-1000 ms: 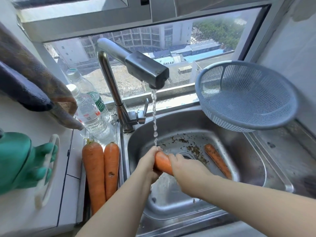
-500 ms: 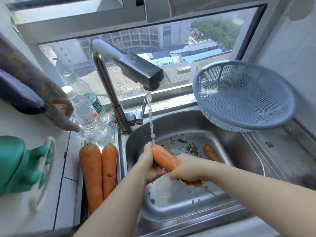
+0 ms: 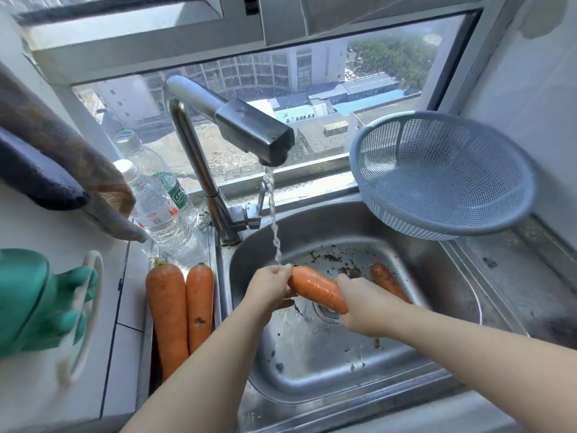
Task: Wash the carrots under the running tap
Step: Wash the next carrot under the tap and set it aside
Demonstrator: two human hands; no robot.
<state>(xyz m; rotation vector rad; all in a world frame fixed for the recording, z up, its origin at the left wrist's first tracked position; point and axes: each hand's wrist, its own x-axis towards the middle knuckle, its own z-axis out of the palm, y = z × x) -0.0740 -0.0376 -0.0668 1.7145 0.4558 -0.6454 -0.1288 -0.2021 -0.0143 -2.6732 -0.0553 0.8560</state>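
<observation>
Head view: my left hand [image 3: 271, 285] grips the thick end of the wet orange carrot [image 3: 313, 287]. My right hand [image 3: 363, 309] wraps its taper, above the drain of the steel sink [image 3: 437, 307]. The stream from the grey metal tap [image 3: 253, 129] strikes the thick end; I'd roll and rub toward the tip. A soiled carrot [image 3: 385, 279] lies by the basin's far wall, and two more carrots [image 3: 167, 310] lie on the counter at the sink's left edge. The blue mesh colander [image 3: 443, 176] at the far right corner is out of the way.

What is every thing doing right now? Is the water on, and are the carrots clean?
Tap: on, water running.
Held carrot: wet, gripped by left hand and right hand, under the stream.
Sink carrot: muddy, lying in the sink.
Counter carrots: lying side by side, not held.
Basket: empty, tilted.
Bottles: capped.
</observation>
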